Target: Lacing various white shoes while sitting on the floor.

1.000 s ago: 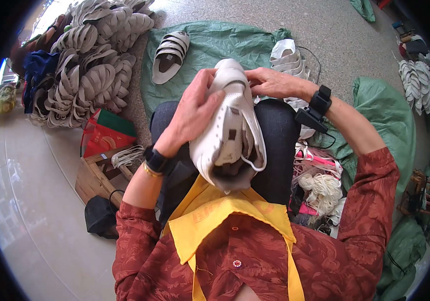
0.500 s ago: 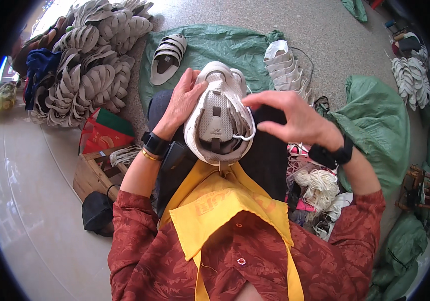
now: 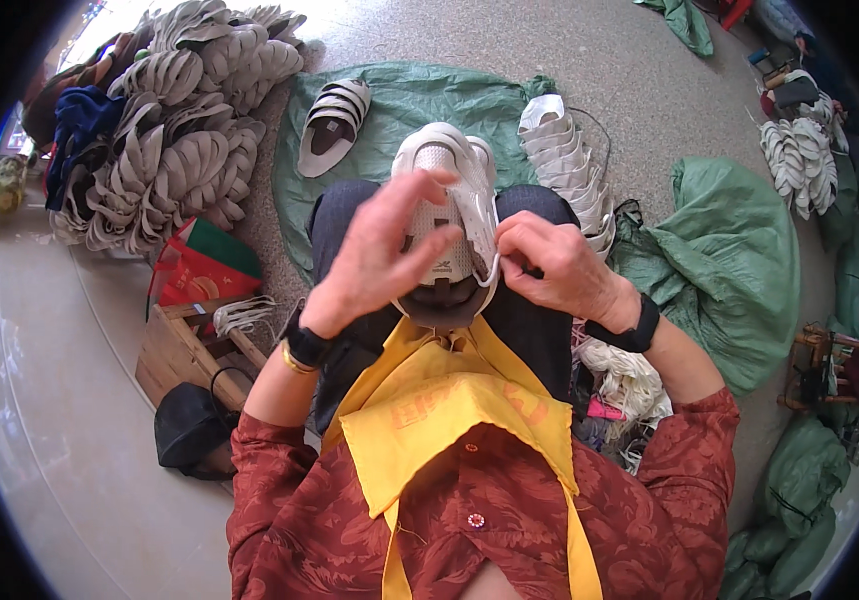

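Observation:
A white mesh sneaker (image 3: 468, 182) rests across my lap with its heel opening toward me and its toe pointing away. Over its left side hovers my left hand (image 3: 379, 245), a little blurred, with thumb and fingers spread and nothing seen between them; it covers part of the upper. My right hand (image 3: 561, 262) is curled at the shoe's right side in a pinch. From those fingertips a white shoelace (image 3: 495, 268) runs in a short curve to the shoe. Beneath the shoe's heel lies my yellow apron (image 3: 449, 390).
Ahead, a green sheet (image 3: 414, 95) bears a strappy grey shoe upper (image 3: 334, 125) and a row of pale uppers (image 3: 559, 150). Piled uppers (image 3: 189, 140) rise at left, near a wooden stool (image 3: 184, 350) and black bag (image 3: 189, 425). At right lie white laces (image 3: 624, 375) and a green sack (image 3: 729, 260).
My left hand has let go of the shoe's side and moved over its upper, fingers spread. The right hand has come in toward the shoe and closed on the lace.

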`<act>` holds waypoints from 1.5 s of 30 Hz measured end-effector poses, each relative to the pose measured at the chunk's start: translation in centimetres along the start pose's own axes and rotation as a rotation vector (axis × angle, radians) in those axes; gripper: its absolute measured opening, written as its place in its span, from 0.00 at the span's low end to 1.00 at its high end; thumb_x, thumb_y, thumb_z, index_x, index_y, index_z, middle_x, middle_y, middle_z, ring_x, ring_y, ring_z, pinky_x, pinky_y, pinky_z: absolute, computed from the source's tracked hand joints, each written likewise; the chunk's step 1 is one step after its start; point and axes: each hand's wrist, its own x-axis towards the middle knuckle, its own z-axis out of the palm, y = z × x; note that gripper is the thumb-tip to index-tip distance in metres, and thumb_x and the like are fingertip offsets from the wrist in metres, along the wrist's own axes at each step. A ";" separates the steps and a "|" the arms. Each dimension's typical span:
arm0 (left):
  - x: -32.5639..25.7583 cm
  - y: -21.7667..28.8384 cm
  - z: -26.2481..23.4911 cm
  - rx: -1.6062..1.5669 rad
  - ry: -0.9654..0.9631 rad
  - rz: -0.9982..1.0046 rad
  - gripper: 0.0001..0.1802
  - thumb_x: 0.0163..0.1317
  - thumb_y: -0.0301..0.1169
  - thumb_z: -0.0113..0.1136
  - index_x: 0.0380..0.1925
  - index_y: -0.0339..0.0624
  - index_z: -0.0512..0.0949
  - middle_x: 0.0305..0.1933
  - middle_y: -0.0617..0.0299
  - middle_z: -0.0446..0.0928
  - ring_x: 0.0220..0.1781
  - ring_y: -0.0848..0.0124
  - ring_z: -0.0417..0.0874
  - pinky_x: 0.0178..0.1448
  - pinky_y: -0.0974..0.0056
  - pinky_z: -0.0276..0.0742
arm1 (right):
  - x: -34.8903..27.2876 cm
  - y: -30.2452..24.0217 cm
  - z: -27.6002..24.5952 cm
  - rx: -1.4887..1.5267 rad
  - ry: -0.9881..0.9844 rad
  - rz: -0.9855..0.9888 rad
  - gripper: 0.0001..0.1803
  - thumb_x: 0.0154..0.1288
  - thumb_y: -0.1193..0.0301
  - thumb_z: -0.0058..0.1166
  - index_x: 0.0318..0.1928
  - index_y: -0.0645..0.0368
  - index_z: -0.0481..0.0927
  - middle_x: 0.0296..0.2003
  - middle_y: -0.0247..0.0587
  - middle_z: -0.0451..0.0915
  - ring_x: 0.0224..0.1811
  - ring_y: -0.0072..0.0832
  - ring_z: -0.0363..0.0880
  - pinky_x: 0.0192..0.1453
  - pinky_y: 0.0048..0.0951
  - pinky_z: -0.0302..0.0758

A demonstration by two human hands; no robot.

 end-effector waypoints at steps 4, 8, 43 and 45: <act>-0.4 -1.2 1.5 0.162 -0.002 0.043 0.11 0.65 0.25 0.61 0.43 0.36 0.71 0.59 0.50 0.79 0.64 0.49 0.76 0.68 0.55 0.71 | 0.7 -0.3 -0.6 0.450 0.120 0.370 0.06 0.66 0.82 0.54 0.39 0.63 0.71 0.32 0.37 0.80 0.32 0.29 0.87 0.36 0.29 0.82; 0.1 -1.3 1.7 0.122 0.018 -0.016 0.09 0.65 0.25 0.59 0.42 0.36 0.70 0.57 0.51 0.79 0.62 0.49 0.77 0.66 0.54 0.71 | 2.1 -1.4 -2.2 0.330 0.289 0.230 0.05 0.69 0.81 0.51 0.42 0.61 0.69 0.31 0.35 0.77 0.30 0.20 0.86 0.35 0.26 0.84; 11.9 -4.8 -0.4 -0.507 0.007 -0.164 0.11 0.76 0.34 0.59 0.47 0.41 0.69 0.35 0.65 0.82 0.34 0.81 0.78 0.37 0.72 0.74 | 15.5 0.2 -7.9 0.743 0.240 0.097 0.09 0.81 0.69 0.46 0.49 0.62 0.69 0.42 0.46 0.84 0.45 0.37 0.89 0.55 0.36 0.88; 11.9 -6.8 -1.3 -0.430 -0.021 -0.183 0.08 0.78 0.35 0.55 0.43 0.42 0.72 0.29 0.67 0.80 0.31 0.83 0.74 0.35 0.72 0.68 | 15.6 0.7 -8.8 0.797 0.345 0.095 0.08 0.80 0.69 0.48 0.49 0.61 0.69 0.41 0.43 0.83 0.45 0.36 0.89 0.54 0.37 0.87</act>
